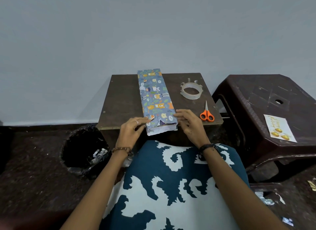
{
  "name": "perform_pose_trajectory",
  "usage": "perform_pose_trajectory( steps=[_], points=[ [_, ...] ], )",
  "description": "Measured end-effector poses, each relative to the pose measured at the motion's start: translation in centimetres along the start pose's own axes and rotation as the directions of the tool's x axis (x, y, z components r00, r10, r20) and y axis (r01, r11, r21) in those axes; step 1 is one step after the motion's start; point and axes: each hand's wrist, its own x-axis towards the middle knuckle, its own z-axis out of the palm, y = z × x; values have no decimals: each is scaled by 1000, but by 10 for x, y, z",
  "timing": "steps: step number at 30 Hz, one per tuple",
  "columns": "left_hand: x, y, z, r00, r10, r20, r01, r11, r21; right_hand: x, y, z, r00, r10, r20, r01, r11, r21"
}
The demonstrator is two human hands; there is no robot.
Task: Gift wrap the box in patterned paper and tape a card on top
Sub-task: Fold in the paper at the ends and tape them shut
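Note:
A long narrow box (155, 96) wrapped in blue paper with cartoon animals lies lengthwise on a small dark wooden table (123, 99). Its near end overhangs the table's front edge, with the paper open and torn there, white inside showing. My left hand (132, 132) pinches the paper at the box's near left corner. My right hand (188, 122) rests with curled fingers on the near right edge of the box. A card (279, 128) with gold lettering and gold ornaments lies on a plastic stool at the right.
A roll of clear tape (190, 91) with loose tabs and orange-handled scissors (206, 113) lie on the table's right side. A brown plastic stool (266, 99) stands at the right. A black bin (83, 146) with paper scraps sits at the left. Scraps litter the floor.

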Motion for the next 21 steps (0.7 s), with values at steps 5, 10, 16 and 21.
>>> perform_pose_trajectory(
  steps=[5,10,16,21],
  points=[
    [3,-11,1,981,192,28,-194,970,145,6,6,-1,1000,-20,22,20,1000,1],
    [6,-12,3,945,326,41,-324,905,274,9,9,2,995,-99,17,99,993,-67],
    [3,-16,7,917,399,3,-376,862,340,8,10,3,987,-160,6,159,974,-162],
    [6,-16,5,920,393,19,-377,867,326,8,11,2,987,-160,36,164,968,-188]
  ],
)
